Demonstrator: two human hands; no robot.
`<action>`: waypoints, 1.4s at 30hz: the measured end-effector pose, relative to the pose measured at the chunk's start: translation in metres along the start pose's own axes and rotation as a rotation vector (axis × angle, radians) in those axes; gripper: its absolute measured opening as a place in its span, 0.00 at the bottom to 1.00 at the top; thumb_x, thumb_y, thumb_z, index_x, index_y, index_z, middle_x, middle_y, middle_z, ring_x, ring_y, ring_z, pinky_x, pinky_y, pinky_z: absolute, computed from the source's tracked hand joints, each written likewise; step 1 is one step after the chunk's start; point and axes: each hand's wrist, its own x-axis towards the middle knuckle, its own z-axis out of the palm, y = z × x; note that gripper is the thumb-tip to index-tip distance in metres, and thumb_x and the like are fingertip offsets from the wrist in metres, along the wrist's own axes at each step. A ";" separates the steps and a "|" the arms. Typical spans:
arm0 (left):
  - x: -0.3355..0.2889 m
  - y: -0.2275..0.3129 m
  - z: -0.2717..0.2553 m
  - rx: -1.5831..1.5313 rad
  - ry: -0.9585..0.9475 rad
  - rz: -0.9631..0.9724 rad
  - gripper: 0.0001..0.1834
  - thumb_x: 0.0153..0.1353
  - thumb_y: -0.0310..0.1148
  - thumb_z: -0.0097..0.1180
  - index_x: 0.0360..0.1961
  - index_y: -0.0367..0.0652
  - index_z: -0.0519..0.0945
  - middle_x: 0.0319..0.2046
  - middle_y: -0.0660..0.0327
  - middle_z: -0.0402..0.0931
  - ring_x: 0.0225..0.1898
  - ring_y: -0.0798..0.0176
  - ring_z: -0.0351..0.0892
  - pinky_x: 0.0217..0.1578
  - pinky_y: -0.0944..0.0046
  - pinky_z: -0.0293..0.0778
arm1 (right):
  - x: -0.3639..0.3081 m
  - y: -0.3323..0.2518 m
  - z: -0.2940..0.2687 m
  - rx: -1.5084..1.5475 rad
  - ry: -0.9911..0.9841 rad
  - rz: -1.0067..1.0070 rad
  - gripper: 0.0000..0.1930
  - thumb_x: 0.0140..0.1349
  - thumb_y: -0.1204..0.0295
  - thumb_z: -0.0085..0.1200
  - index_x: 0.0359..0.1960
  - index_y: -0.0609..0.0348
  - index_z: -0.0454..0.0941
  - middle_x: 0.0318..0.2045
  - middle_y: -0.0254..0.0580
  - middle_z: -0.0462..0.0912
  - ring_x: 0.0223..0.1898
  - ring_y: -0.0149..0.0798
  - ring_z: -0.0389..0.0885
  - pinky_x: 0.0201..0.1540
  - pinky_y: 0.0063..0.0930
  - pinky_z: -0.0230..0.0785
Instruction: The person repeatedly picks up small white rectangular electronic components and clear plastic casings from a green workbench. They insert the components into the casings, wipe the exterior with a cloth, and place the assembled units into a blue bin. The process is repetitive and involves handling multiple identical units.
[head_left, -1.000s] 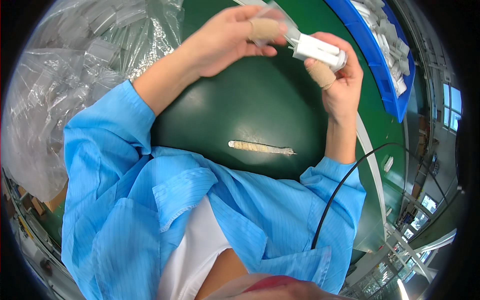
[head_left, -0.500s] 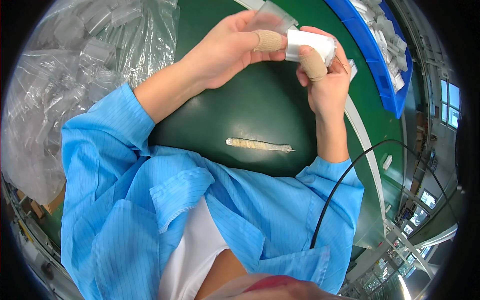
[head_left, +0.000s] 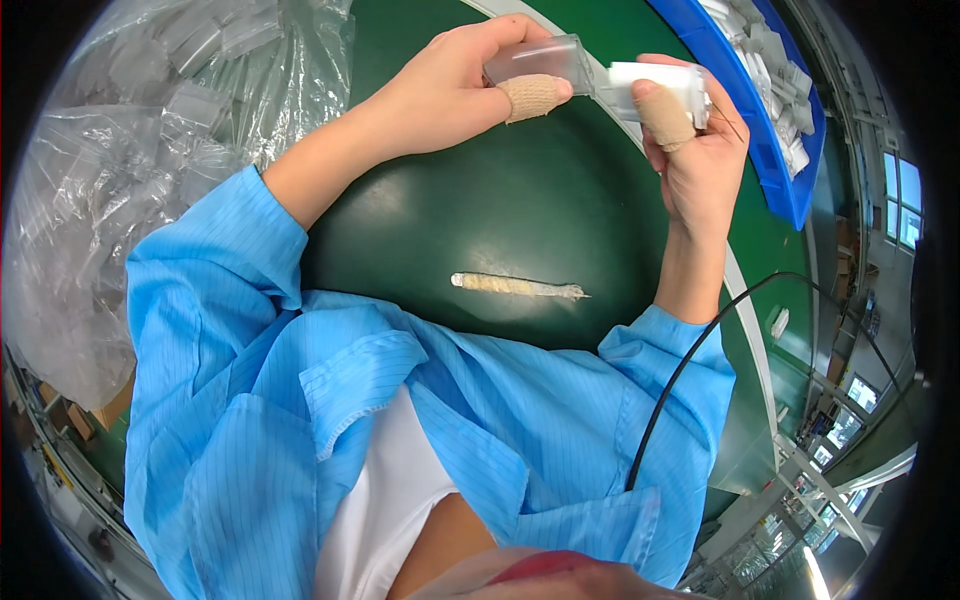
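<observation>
Between the thumb and fingers of my left hand is a clear plastic sleeve, its end pointing right. My right hand grips a white box-shaped piece with a clear part at its right end. A small gap separates the two pieces. Tan bandage wraps cover both thumbs. Nearer to me on the green table lies a thin tool wrapped in yellowish tape, with a pointed tip at its right.
At the left, a large clear bag holds several transparent plastic sleeves. A blue bin with several white pieces stands at the far right. A black cable loops past my right arm. A small white piece lies on the right.
My right hand has moved right with the white piece, away from the clear sleeve. The sleeve in my left hand has tipped to lie more level.
</observation>
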 end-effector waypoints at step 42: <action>-0.004 0.004 -0.007 -0.286 -0.187 0.050 0.46 0.46 0.25 0.69 0.65 0.42 0.55 0.56 0.57 0.61 0.49 0.61 0.71 0.51 0.64 0.66 | -0.005 0.029 0.026 0.891 -0.311 0.501 0.16 0.62 0.58 0.54 0.34 0.59 0.71 0.18 0.28 0.65 0.18 0.23 0.59 0.16 0.14 0.53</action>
